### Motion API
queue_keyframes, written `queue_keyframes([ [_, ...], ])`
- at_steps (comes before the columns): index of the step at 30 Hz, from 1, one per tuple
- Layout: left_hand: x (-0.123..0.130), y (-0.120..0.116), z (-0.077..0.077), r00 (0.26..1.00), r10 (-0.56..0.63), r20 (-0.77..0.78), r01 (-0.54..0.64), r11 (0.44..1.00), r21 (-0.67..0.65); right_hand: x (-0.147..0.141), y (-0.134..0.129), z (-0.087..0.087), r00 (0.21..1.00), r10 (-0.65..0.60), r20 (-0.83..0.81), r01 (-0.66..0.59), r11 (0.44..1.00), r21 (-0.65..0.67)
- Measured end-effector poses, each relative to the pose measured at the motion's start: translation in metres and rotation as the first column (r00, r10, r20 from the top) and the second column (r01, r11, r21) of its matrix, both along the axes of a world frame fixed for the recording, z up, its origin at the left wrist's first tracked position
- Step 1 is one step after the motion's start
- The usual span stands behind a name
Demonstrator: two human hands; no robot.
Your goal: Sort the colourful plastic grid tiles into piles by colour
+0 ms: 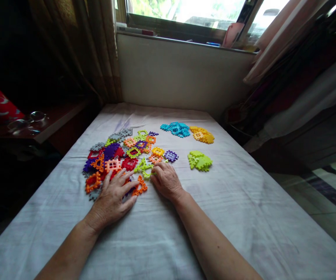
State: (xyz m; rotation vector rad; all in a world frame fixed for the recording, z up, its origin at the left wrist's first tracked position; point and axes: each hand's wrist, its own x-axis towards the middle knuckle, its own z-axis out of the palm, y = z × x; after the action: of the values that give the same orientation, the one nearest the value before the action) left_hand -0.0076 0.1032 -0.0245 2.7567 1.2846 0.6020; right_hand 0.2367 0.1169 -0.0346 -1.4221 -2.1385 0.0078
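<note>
Where curled, right fingers (pixel 157 168) partly unseen.

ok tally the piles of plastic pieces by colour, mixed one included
Blue pile: 1
Yellow pile: 1
Lime green pile: 1
Mixed-colour pile: 1
Total: 4 piles; single pieces overlap too much to count.

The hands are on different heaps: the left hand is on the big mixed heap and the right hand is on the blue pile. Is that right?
Not quite: the right hand isn't on the blue pile. The head view shows it at the edge of the big mixed heap, by a light green piece. The left hand is on that heap.
</note>
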Motion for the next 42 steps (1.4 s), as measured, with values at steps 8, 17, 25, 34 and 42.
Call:
queue_keyframes([
  [8,-0.004,0.003,-0.002,1.000,-0.005,0.000,0.005,1.000,0.002,0.019,0.000,0.006,0.974,-0.105,-0.203,0.159,0.949,0.272],
  [17,-0.004,0.004,-0.004,1.000,-0.005,0.005,0.005,1.000,-0.010,0.022,0.005,-0.008,0.913,-0.213,-0.348,0.256,0.963,0.081],
  [25,-0.005,0.004,-0.005,1.000,-0.002,-0.005,0.002,0.999,-0.033,0.099,0.004,0.011,0.633,-0.627,-0.455,0.710,0.704,0.017],
  [34,-0.006,0.005,-0.006,1.000,0.000,0.006,0.001,0.999,-0.034,0.150,-0.007,0.002,0.447,-0.790,-0.421,0.849,0.523,-0.080],
  [42,-0.005,0.005,-0.005,1.000,0.005,0.007,-0.005,0.999,-0.049,0.134,0.000,0.004,0.552,-0.742,-0.380,0.812,0.582,0.043],
])
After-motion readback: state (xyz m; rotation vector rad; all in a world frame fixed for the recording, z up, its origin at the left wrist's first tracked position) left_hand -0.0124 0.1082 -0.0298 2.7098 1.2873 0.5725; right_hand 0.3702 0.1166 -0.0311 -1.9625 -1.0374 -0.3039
